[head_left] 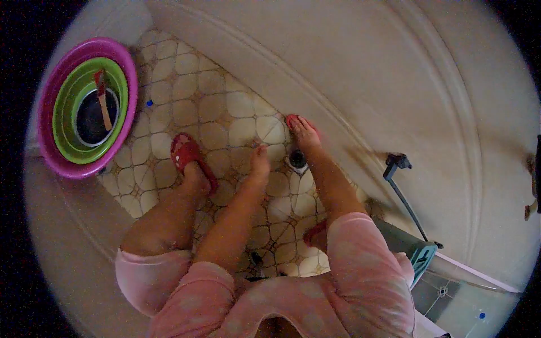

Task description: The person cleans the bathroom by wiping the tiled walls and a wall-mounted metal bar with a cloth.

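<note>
Down at the foot of the wall, my right hand [304,134] presses over a red, cloth-like piece [291,120], whose edges show on both sides of the fingers. Its exact kind is not clear. My left hand [260,164] hangs above the tiled floor [213,117], seen edge-on with nothing visible in it; its fingers look loosely extended. Between the hands and close to my right wrist, a dark round fitting [297,160] with a pale surround sits at floor level.
A pink basin [130,107] holds a green basin [60,127] and a dark-centred container with a wooden-handled red brush [103,107]. Red slippers [186,155] are on my feet. A grey-handled tool [407,200] leans by the right wall near a teal-edged bin [424,260]. A blue bit [149,103] lies on the tiles.
</note>
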A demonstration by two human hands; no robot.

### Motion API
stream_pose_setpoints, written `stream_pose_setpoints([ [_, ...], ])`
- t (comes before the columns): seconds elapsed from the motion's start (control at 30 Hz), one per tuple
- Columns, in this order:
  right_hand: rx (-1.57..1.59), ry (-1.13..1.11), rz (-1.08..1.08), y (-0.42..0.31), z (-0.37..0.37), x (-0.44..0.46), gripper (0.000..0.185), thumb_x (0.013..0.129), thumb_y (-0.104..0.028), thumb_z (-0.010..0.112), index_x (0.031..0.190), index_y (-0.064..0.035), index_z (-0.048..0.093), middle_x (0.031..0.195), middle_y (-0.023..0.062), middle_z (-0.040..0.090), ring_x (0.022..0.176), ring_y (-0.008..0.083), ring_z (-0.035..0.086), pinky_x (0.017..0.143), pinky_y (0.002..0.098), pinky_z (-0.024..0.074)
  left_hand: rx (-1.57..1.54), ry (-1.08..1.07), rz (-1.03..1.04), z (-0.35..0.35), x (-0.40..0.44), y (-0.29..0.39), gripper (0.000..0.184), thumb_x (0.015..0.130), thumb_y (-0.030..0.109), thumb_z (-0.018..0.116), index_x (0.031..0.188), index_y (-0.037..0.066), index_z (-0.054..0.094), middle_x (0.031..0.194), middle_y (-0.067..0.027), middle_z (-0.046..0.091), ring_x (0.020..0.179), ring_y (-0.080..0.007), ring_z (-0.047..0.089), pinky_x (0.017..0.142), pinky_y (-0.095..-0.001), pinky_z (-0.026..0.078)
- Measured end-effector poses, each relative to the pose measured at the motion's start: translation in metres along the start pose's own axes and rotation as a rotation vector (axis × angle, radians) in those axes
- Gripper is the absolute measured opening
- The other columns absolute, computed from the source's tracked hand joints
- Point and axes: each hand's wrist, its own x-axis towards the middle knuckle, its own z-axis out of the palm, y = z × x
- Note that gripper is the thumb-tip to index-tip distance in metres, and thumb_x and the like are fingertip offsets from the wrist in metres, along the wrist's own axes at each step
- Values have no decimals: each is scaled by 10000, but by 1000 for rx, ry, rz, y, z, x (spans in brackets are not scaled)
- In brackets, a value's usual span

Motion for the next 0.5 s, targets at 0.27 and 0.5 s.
stream_pose_setpoints([
  [0.27, 451, 178, 10, 7, 61, -22, 507, 874, -211, 370, 1361, -77, 323, 1457, 50, 222, 1349, 203, 169, 1117, 342, 85, -40, 32, -124, 23, -25, 28, 311, 914, 290, 465, 1067, 32, 550, 994, -97, 586, 917, -209, 534, 827, -326, 408],
  [0.5, 512, 187, -12, 32, 111, -171, 493, 830, -131, 421, 1316, -58, 391, 1409, 63, 321, 1302, 229, 283, 1078, 356, 221, 130, -72, 95, 50, 2, -41, 328, 915, 296, 453, 1063, 11, 519, 1004, -110, 577, 943, -214, 529, 848, -325, 406],
])
